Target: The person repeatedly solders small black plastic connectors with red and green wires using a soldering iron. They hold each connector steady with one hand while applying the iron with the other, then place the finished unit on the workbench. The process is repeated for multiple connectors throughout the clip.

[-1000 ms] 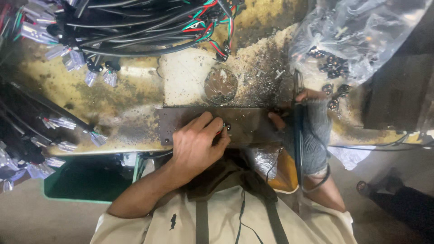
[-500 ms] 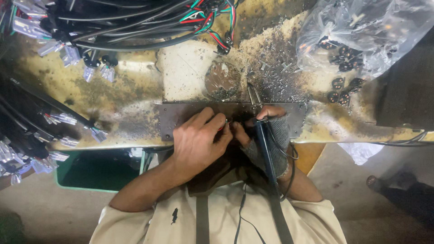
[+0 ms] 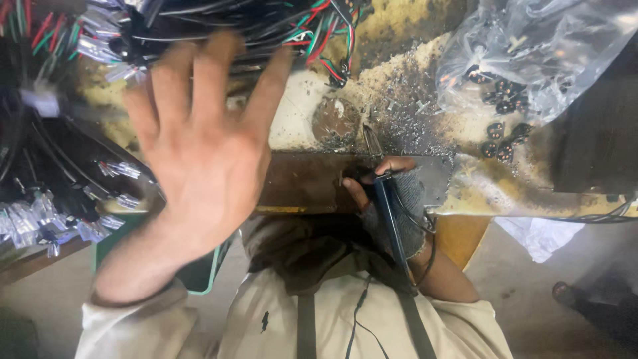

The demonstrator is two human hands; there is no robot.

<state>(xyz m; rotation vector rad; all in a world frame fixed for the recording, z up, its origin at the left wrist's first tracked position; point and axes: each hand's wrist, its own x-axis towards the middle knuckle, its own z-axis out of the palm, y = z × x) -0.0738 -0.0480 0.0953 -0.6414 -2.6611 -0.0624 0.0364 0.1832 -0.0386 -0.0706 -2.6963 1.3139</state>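
My left hand (image 3: 199, 146) is raised off the bench, blurred, with its fingers spread and nothing in it, close to the camera and in front of the wire bundles (image 3: 219, 23). My right hand (image 3: 389, 199), in a grey fingerless glove, grips a dark soldering iron (image 3: 385, 199) whose thin metal tip (image 3: 369, 139) points at the stained bench top. The hand rests on a dark metal plate (image 3: 306, 179) at the bench's front edge. A small dark part may be pinched under the right thumb; I cannot tell.
Bundles of black, red and green wires with clear-sleeved ends (image 3: 46, 213) lie at the back and left. A clear plastic bag (image 3: 531, 46) with small black connectors (image 3: 502, 133) sits at the right. A round solder blob (image 3: 334, 123) and metal scraps cover the bench. A green bin (image 3: 199, 272) stands below.
My left hand has lifted from the metal plate and swung up to the left, opening wide. The right hand has stayed at the plate, holding the soldering iron.
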